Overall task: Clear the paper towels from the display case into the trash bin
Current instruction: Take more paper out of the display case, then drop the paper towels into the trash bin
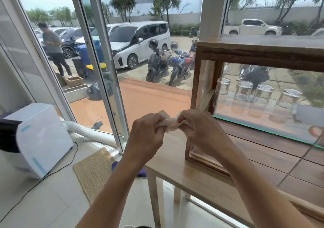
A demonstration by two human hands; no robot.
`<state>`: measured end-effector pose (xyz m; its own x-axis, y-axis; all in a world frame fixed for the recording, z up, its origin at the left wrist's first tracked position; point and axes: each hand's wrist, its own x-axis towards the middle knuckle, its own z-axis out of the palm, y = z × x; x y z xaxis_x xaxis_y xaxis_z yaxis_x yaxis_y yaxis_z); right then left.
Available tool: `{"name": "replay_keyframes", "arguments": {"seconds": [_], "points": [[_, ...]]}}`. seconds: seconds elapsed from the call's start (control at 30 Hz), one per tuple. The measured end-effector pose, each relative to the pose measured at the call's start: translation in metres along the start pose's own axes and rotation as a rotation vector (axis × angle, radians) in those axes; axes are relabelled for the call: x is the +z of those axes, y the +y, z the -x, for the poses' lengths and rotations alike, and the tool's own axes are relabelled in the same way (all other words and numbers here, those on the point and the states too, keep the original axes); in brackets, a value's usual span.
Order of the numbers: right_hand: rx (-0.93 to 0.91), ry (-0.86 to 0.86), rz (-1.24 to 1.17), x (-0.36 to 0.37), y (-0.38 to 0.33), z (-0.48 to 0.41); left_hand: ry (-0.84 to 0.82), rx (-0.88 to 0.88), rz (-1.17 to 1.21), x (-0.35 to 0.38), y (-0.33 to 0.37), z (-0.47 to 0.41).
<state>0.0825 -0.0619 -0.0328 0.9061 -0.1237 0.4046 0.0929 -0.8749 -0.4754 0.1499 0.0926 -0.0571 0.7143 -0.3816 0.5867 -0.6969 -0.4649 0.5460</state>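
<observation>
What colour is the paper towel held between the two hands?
Pale beige; the paper towel shows in the head view, crumpled between the left hand and right hand.

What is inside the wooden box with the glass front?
Inside the display case stand clear glass jars in a row, upside down. No paper towel shows inside; a crumpled one is gripped between the left hand and right hand. Glare hides the case's right end.

Both hands [172, 128] wringing paper towel [171, 122] (beside display case [199, 80])
</observation>
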Motion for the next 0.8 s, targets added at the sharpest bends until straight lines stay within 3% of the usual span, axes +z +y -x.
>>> {"name": "replay_keyframes", "arguments": {"seconds": [0.37, 0.6, 0.8], "points": [[-0.003, -0.213, -0.196, 0.136, -0.050, -0.031, 0.062, -0.368, -0.044, -0.042, -0.106, 0.052], [0.174, -0.478, -0.340, 0.250, -0.054, -0.020, 0.003, -0.659, -0.071, -0.025, -0.196, 0.117], [0.390, -0.728, -0.441, 0.368, -0.030, 0.023, -0.046, -1.014, 0.063, 0.020, -0.270, 0.202]]}}
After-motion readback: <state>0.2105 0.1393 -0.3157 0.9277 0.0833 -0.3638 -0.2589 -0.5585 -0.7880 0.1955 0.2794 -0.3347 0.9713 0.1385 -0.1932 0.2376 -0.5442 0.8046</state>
